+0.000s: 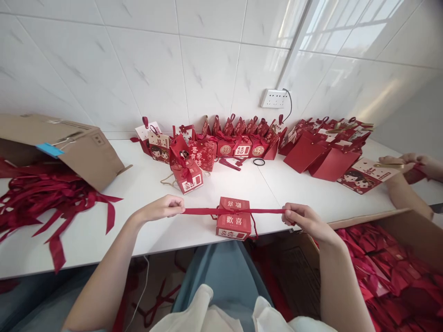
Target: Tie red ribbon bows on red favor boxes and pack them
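Note:
A small red gift box with pale Chinese characters sits at the table's front edge. Across its top runs a red ribbon, stretched taut to both sides and crossed at the middle of the box. My left hand pinches the ribbon's left end, and my right hand pinches its right end. Both hands are level with the box, well apart from it. A thin red cord hangs at the box's right side. Just behind stands another red box with a ribbon bow.
Rows of finished-looking red boxes line the wall. At left, red ribbons spill from a cardboard box. Lower right, a carton holds many red pieces. A co-worker's hands are at far right. A black ring lies behind.

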The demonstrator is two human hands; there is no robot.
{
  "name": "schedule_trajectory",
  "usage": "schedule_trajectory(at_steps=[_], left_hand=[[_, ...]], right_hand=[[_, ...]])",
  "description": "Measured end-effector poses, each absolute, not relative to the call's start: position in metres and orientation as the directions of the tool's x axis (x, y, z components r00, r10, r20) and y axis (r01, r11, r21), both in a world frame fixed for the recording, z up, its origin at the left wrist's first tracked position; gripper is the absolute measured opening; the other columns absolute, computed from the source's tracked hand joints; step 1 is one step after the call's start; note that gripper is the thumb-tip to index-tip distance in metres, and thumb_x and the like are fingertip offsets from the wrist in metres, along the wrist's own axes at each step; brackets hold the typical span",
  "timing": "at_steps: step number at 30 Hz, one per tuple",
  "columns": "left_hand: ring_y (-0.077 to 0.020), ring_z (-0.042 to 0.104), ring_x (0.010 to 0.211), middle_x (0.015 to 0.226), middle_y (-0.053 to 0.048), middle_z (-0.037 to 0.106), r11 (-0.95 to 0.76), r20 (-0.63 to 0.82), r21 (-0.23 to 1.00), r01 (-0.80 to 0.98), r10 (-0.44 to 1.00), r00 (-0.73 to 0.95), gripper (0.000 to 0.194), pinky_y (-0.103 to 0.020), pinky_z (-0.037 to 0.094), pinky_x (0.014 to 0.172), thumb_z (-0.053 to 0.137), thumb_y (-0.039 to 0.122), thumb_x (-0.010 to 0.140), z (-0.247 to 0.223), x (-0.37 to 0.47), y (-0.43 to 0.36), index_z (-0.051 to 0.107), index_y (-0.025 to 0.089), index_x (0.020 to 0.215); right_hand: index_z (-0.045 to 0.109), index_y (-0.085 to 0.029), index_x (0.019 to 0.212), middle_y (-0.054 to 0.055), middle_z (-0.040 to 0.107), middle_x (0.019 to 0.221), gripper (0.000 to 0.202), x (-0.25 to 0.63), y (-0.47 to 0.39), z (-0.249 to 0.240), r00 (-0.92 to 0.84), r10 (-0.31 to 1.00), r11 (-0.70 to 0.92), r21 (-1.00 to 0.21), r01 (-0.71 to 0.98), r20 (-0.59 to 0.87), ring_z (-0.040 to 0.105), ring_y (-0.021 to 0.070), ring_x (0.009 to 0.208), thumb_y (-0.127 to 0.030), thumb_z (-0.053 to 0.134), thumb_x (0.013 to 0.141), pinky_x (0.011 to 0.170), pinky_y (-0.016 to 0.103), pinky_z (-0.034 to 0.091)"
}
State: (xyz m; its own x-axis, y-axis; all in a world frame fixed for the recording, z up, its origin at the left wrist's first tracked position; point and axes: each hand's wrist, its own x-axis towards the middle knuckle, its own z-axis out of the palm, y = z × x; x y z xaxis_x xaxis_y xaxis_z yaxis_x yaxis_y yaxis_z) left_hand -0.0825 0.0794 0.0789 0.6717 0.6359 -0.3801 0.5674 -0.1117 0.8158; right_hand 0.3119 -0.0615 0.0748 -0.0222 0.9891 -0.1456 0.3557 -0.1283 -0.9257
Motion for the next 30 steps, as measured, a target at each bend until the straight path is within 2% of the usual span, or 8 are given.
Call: schedule_trajectory(at_steps=[3, 8, 12, 15, 18, 22, 25, 30], left_hand=[[-0.0093, 0.031, 0.051, 0.055, 0.004, 0.037, -0.129, -0.398, 0.767, 0.628, 0.672, 0.624, 0.017, -0.022, 0.022, 0.048, 0.054, 0.031, 0.070, 0.090, -0.093, 0.083, 0.046, 0.017, 0.062], [-0.0099, 0.032, 0.052, 0.055, 0.003, 0.039, -0.173, -0.440, 0.649, 0.741, 0.708, 0.552, 0.016, -0.022, 0.022, 0.048, 0.055, 0.027, 0.065, 0.103, -0.103, 0.084, 0.049, 0.016, 0.055], [-0.0098, 0.033, 0.051, 0.054, 0.004, 0.037, -0.165, -0.327, 0.720, 0.674, 0.776, 0.539, 0.026, -0.021, 0.024, 0.047, 0.059, 0.033, 0.069, 0.115, -0.107, 0.079, 0.044, 0.017, 0.055], [-0.0133, 0.047, 0.062, 0.066, -0.001, 0.054, -0.157, -0.136, 0.880, 0.449, 0.822, 0.554, 0.026, -0.022, 0.036, 0.056, 0.063, 0.037, 0.069, 0.125, -0.101, 0.076, 0.050, 0.017, 0.058], [-0.0198, 0.058, 0.076, 0.083, -0.007, 0.064, -0.100, 0.060, 0.994, 0.039, 0.816, 0.574, 0.029, -0.029, 0.045, 0.069, 0.066, 0.038, 0.069, 0.136, -0.079, 0.075, 0.051, 0.015, 0.057], [-0.0206, 0.061, 0.075, 0.070, -0.006, 0.063, -0.036, 0.243, 0.941, -0.337, 0.766, 0.595, 0.026, -0.033, 0.048, 0.072, 0.065, 0.032, 0.073, 0.150, -0.033, 0.072, 0.054, 0.014, 0.057], [-0.0161, 0.060, 0.066, 0.062, -0.001, 0.057, 0.005, 0.309, 0.885, -0.466, 0.742, 0.595, 0.029, -0.029, 0.048, 0.067, 0.066, 0.032, 0.073, 0.159, -0.003, 0.067, 0.053, 0.014, 0.054], [-0.0132, 0.059, 0.062, 0.066, -0.001, 0.061, 0.020, 0.371, 0.831, -0.556, 0.725, 0.580, 0.023, -0.027, 0.047, 0.064, 0.064, 0.034, 0.076, 0.167, 0.021, 0.055, 0.065, 0.013, 0.065]], right_hand=[[0.055, -0.017, 0.067, 0.002, 0.055, 0.068, 0.038, 0.309, -0.059, 0.087, 0.071, 0.997, -0.043, -0.934, 0.354, -0.019, 0.048, 0.0147, 0.069, -0.054, 0.056, 0.079, 0.067, 0.027, 0.037], [0.060, -0.018, 0.069, 0.002, 0.056, 0.065, 0.032, 0.297, -0.045, 0.104, 0.274, 0.952, -0.031, -0.845, 0.534, 0.138, 0.048, 0.0144, 0.063, -0.050, 0.060, 0.075, 0.057, 0.026, 0.036], [0.062, -0.018, 0.072, 0.001, 0.059, 0.065, 0.028, 0.293, -0.039, 0.112, 0.356, 0.892, 0.034, -0.827, 0.562, 0.279, 0.052, 0.0145, 0.061, -0.045, 0.067, 0.068, 0.055, 0.025, 0.039], [0.061, -0.018, 0.071, 0.001, 0.060, 0.065, 0.026, 0.287, -0.034, 0.116, 0.335, 0.889, 0.133, -0.875, 0.465, 0.313, 0.053, 0.0135, 0.059, -0.042, 0.070, 0.068, 0.054, 0.024, 0.040], [0.060, -0.019, 0.072, 0.002, 0.065, 0.077, 0.023, 0.270, -0.025, 0.121, 0.218, 0.921, 0.257, -0.923, 0.287, 0.324, 0.060, 0.0163, 0.074, -0.039, 0.071, 0.071, 0.066, 0.027, 0.046], [0.064, -0.019, 0.073, 0.004, 0.068, 0.089, 0.019, 0.235, -0.007, 0.131, 0.100, 0.937, 0.341, -0.940, -0.036, 0.336, 0.063, 0.0208, 0.092, -0.037, 0.070, 0.073, 0.084, 0.036, 0.049], [0.067, -0.017, 0.073, 0.004, 0.069, 0.081, 0.022, 0.209, 0.002, 0.137, 0.080, 0.953, 0.303, -0.930, -0.206, 0.292, 0.065, 0.0195, 0.081, -0.038, 0.072, 0.070, 0.083, 0.039, 0.051], [0.065, -0.016, 0.061, 0.000, 0.063, 0.061, 0.022, 0.185, 0.007, 0.141, 0.085, 0.962, 0.274, -0.897, -0.346, 0.261, 0.059, 0.0124, 0.062, -0.034, 0.079, 0.062, 0.069, 0.030, 0.053]])
